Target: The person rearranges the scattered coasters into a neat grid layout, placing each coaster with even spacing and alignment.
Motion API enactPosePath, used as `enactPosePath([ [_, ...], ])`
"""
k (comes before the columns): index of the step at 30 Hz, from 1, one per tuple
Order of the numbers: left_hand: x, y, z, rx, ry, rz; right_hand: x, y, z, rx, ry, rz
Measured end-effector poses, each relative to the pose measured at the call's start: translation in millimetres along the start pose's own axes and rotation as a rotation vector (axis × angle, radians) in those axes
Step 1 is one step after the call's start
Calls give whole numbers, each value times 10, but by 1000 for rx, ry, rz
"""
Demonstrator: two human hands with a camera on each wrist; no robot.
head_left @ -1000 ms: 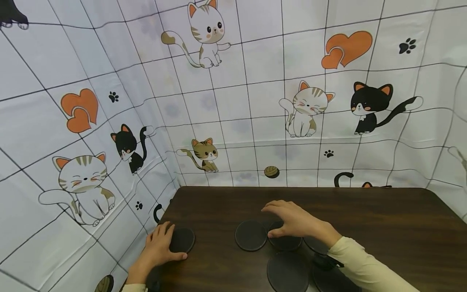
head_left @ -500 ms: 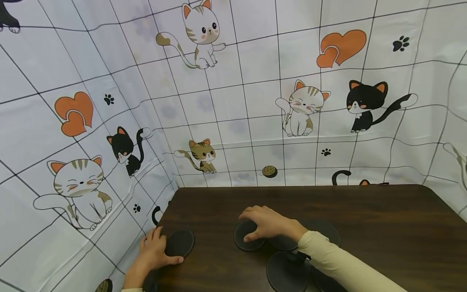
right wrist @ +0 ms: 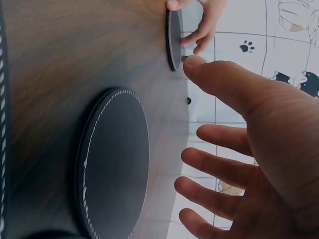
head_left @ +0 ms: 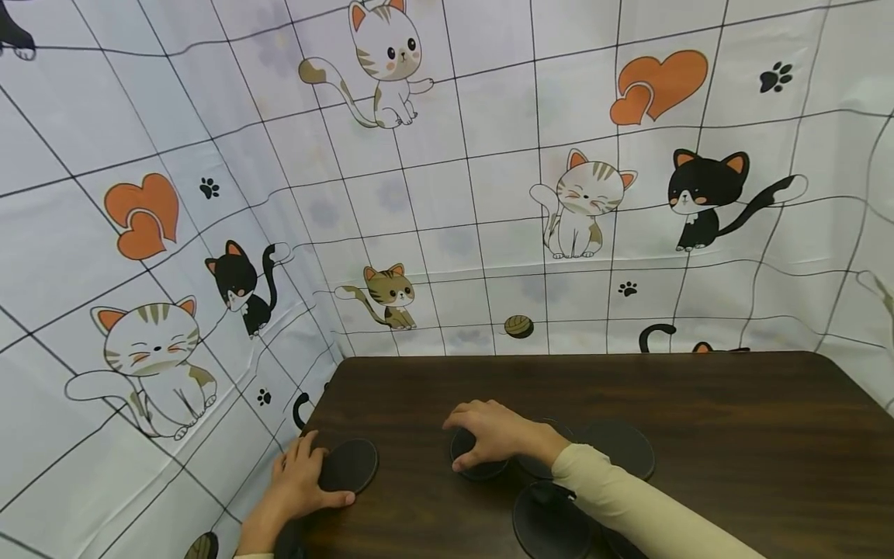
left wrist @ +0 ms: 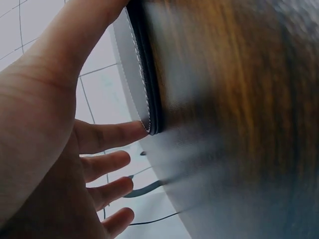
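Note:
On the dark wooden table, a round black coaster (head_left: 351,466) lies flat at the left, beside my left hand (head_left: 292,480). Its thumb and index finger rest at the rim of this coaster, and the other fingers stand apart from it, as the left wrist view shows. My right hand (head_left: 489,433) hovers over another black coaster (head_left: 482,470), partly covering it. White stitching runs round that coaster (right wrist: 117,164) in the right wrist view. There the fingers of the right hand are spread and hold nothing.
Several more black round pieces lie around my right sleeve (head_left: 628,497): a larger one (head_left: 552,524) in front and another (head_left: 621,446) behind. The sleeve hides part of this group. White sheeting (head_left: 461,194) printed with cats hangs behind the table (head_left: 733,419) and at its left.
My right hand has moved left from above the middle pieces to the coaster nearer the left one. The left hand has stayed by its coaster with hardly any movement.

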State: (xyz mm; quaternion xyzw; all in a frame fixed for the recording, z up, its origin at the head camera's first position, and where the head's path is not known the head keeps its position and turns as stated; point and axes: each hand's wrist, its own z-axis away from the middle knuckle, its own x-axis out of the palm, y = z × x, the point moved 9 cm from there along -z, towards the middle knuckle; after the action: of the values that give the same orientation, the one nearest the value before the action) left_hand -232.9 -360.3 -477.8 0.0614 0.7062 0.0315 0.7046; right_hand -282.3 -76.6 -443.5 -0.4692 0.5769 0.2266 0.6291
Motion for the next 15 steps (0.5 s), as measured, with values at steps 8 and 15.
enactPosePath([
  [8,3,5,-19,5,-18,10,80,-144,-287,10,0,73],
  [15,24,2,-27,13,-9,7,305,-205,-627,47,-29,98],
])
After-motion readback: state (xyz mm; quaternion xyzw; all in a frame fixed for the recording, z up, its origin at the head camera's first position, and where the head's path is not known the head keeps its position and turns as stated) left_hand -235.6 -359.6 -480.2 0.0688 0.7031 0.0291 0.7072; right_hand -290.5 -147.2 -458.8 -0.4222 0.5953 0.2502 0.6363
